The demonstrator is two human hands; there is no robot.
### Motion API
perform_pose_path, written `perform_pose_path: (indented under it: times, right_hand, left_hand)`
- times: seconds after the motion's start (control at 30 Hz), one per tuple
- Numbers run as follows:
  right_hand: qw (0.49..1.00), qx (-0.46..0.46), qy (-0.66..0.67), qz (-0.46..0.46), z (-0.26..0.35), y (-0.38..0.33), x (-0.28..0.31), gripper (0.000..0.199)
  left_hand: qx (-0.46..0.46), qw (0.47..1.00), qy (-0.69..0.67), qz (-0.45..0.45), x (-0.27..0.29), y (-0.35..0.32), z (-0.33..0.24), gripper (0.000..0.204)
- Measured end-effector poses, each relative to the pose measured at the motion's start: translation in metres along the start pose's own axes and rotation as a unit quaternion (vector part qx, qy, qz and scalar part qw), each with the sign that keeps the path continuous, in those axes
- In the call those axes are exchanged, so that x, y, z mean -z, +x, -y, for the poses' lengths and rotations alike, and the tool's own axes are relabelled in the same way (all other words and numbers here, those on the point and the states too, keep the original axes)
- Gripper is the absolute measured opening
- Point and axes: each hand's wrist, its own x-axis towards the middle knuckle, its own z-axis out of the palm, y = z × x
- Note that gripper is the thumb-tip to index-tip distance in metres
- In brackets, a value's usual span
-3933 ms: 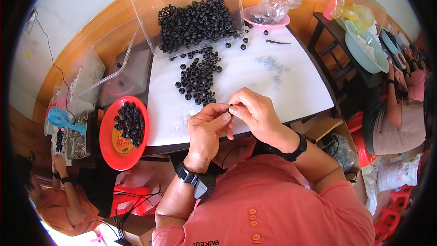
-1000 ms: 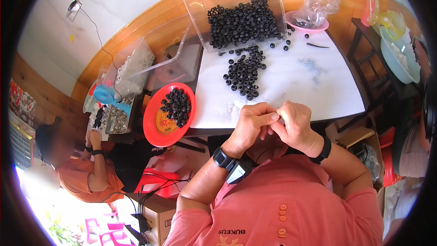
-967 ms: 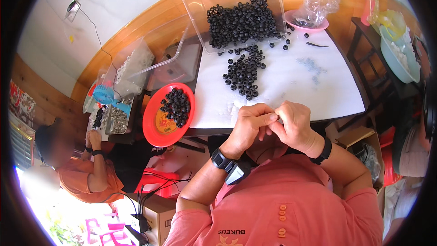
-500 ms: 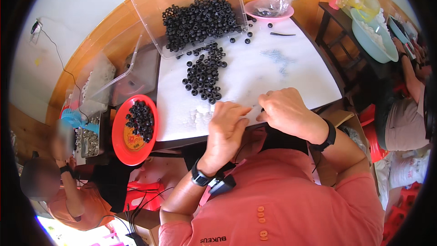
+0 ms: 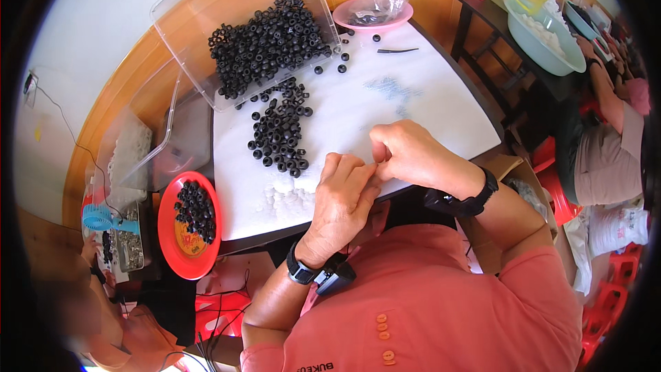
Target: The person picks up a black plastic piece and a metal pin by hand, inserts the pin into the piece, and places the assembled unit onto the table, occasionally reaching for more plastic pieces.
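Over the near edge of the white-covered table, my left hand [image 5: 340,201] and my right hand [image 5: 412,156] meet at the fingertips. Both are closed in a pinch; whatever lies between the fingers is too small or hidden to make out. Just left of my left hand, small white pieces [image 5: 284,200] lie loosely heaped. Beyond them spreads a pile of small black ring-shaped parts [image 5: 277,134]. It trails from a tilted clear plastic bin [image 5: 180,47], where many more black parts [image 5: 270,45] are heaped.
A red plate [image 5: 172,248] with black parts stands left of the white tabletop [image 5: 441,96]. At the back are a pink bowl [image 5: 351,17] with a plastic bag and a thin black tool [image 5: 397,51]. Right, a side table holds a pale green basin [image 5: 551,58]. Co-workers sit on both sides.
My right hand has closed in to touch my left hand's fingertips; they were slightly apart before. The view has shifted, so the table's contents appear farther left.
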Motion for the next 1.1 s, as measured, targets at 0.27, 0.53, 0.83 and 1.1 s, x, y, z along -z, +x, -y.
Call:
perform_pose_path:
  times: [0.27,0.53,0.83,1.1]
  right_hand:
    - [0.995,-0.026,0.089,0.043,-0.005,-0.003,0.011,0.018]
    - [0.996,0.021,0.066,0.053,-0.009,-0.010,0.014,0.009]
    - [0.999,0.042,-0.030,-0.011,-0.013,-0.011,0.005,0.006]
    - [0.997,0.034,0.066,0.003,-0.020,-0.009,0.007,0.008]
  left_hand:
    - [0.012,1.000,0.016,-0.008,-0.008,0.004,0.001,0.030]
    - [0.041,0.998,0.028,-0.048,-0.017,0.007,0.001,0.019]
    - [0.085,0.992,-0.070,-0.065,-0.019,0.011,-0.002,0.015]
    - [0.137,0.984,-0.097,-0.056,-0.015,0.013,-0.005,0.011]
